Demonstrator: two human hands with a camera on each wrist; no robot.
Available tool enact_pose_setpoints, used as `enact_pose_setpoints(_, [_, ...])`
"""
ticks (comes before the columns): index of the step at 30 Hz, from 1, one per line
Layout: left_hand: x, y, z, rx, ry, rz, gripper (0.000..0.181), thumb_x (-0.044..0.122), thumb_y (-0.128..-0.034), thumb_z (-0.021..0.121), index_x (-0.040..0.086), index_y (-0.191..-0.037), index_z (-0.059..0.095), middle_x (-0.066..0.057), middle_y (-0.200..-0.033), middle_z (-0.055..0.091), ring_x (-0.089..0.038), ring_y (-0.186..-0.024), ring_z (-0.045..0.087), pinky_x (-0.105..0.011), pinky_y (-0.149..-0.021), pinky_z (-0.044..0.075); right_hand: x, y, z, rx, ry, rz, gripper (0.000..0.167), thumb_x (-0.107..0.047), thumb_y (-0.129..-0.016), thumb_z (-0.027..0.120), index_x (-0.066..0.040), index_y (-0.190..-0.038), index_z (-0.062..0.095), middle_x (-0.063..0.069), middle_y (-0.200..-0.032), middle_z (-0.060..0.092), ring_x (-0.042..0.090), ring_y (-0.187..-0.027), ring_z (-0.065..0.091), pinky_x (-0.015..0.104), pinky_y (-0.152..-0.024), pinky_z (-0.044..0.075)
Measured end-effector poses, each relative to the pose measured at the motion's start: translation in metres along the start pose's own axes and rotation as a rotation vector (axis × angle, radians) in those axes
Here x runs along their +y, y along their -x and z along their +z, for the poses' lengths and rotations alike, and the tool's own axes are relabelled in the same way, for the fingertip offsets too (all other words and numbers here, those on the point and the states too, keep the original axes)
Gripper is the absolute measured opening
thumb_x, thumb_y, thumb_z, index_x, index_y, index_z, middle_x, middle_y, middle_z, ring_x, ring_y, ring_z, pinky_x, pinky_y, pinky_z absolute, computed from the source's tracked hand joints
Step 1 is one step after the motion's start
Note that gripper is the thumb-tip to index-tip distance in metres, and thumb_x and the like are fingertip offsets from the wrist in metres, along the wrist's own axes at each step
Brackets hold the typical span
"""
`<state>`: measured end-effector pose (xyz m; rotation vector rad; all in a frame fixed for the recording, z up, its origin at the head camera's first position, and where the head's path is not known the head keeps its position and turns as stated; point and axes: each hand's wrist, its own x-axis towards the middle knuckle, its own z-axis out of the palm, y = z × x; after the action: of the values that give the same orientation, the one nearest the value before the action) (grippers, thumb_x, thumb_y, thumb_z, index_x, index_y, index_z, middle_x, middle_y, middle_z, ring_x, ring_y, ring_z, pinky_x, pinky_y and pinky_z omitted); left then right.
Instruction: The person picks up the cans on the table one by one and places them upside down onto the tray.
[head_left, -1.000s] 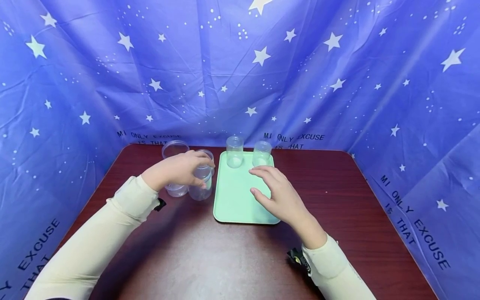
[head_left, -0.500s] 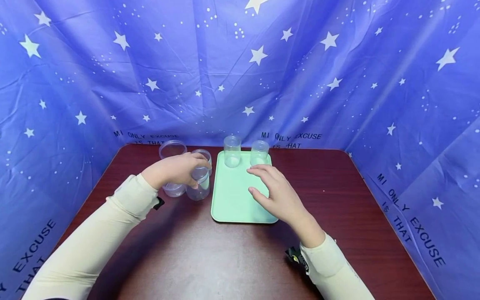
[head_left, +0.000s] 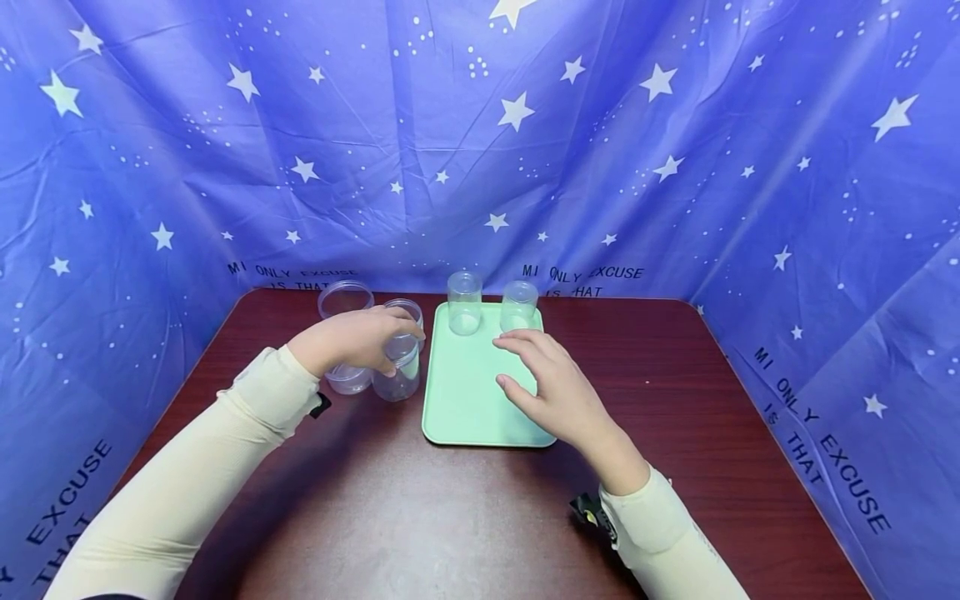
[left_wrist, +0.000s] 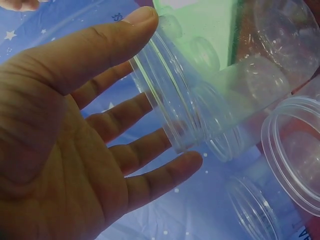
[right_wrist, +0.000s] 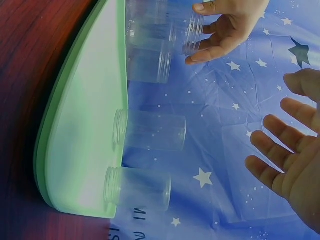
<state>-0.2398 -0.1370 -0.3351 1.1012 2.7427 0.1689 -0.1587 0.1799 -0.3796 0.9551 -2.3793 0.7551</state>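
Observation:
My left hand point(head_left: 348, 337) holds a clear plastic jar point(head_left: 397, 385) by its upper rim, left of the green tray point(head_left: 480, 408). In the left wrist view the thumb point(left_wrist: 142, 19) lies on the ribbed rim and the fingers reach round its other side; the jar point(left_wrist: 245, 90) looks empty. My right hand point(head_left: 555, 387) hovers over the tray's right side, fingers spread and holding nothing. Two clear jars point(head_left: 465, 302) point(head_left: 519, 304) stand at the tray's far end, threaded necks down, as the right wrist view shows.
More clear jars stand beside and behind the held one, including a wide-rimmed jar point(head_left: 346, 289) partly hidden by the left hand. The dark red wooden table point(head_left: 637, 375) is enclosed at the back and sides by blue star-printed cloth point(head_left: 585, 150).
The head view has shifted slightly. Both hands and the jars keep nearly the same places, with the left hand staying at the jar's rim.

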Motion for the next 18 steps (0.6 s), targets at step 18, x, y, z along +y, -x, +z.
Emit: enact_pose_setpoints(18, [-0.0055,0.0041,0.0015,0.035,0.015,0.003,0.062,0.015,-0.0738,0.089,0.022,-0.132,0.068,-0.01,-0.14,0.059,-0.038,-0.128,0.054,-0.052,-0.101,0.051,0.0034,-0.0002,0.0007,-0.023,0.005,0.028,0.046,-0.023,-0.093,0.074,-0.012,-0.135,0.062,0.007,-0.135,0.062,0.025,-0.127,0.057,0.048,-0.108,0.045])
